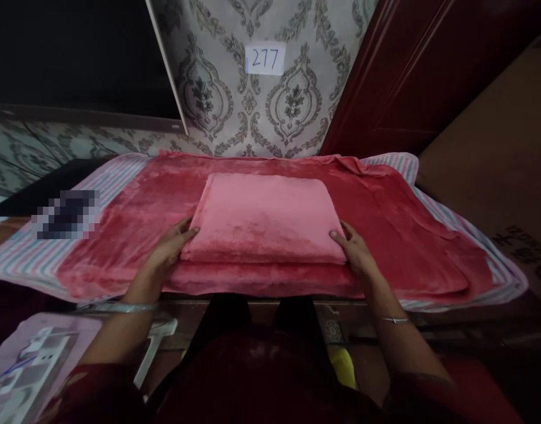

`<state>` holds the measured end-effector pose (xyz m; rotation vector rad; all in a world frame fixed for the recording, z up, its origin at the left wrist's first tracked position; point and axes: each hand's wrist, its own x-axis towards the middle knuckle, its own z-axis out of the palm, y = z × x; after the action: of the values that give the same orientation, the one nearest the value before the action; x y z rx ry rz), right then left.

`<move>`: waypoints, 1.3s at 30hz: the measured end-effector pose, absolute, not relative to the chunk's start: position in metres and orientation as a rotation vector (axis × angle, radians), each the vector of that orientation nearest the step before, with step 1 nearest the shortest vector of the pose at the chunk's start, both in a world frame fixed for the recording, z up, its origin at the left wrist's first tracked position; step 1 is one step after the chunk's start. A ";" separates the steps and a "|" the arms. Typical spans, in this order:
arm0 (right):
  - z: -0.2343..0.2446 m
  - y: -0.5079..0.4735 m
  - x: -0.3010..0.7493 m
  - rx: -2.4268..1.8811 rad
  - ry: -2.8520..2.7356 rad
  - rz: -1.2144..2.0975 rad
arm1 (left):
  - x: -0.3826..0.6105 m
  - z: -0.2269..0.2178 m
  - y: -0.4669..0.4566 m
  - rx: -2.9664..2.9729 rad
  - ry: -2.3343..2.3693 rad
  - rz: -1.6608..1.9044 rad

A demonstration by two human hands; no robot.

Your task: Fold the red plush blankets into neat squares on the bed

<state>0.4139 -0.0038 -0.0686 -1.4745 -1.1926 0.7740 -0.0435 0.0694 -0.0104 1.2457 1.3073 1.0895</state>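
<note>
One folded pink blanket [265, 218] lies on red cloth [398, 229], gripped at two edges: left by my left hand [169, 244], right by my right hand [357, 248].

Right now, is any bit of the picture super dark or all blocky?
Yes: in the head view, the dark red top sinks into gloom below, while the folded pink plush blanket looks lighter; head view, left, blocky squares hide something over the pastel striped cloth.

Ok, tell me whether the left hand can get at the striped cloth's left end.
Probably yes: the left hand touches the folded blanket, but only the red blanket, spread flat, seems to lie between it and the striped cloth.
</note>
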 end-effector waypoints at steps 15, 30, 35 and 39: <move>-0.069 -0.008 0.413 -1.476 -1.189 0.803 | -0.045 -0.021 0.067 1.407 1.264 1.041; 0.011 0.047 0.343 -1.635 -2.164 -0.020 | 0.039 0.018 0.079 2.640 1.589 0.612; -0.007 0.062 0.321 -1.765 -2.326 -0.024 | 0.053 -0.002 0.083 2.627 1.712 0.277; -0.032 0.060 0.324 -1.774 -2.284 -0.049 | 0.046 -0.014 0.085 2.622 1.709 0.196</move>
<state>0.3242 0.0596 -0.0317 -1.7739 -2.2839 -0.0492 0.0460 0.0848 -0.0141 2.6219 1.7086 0.1957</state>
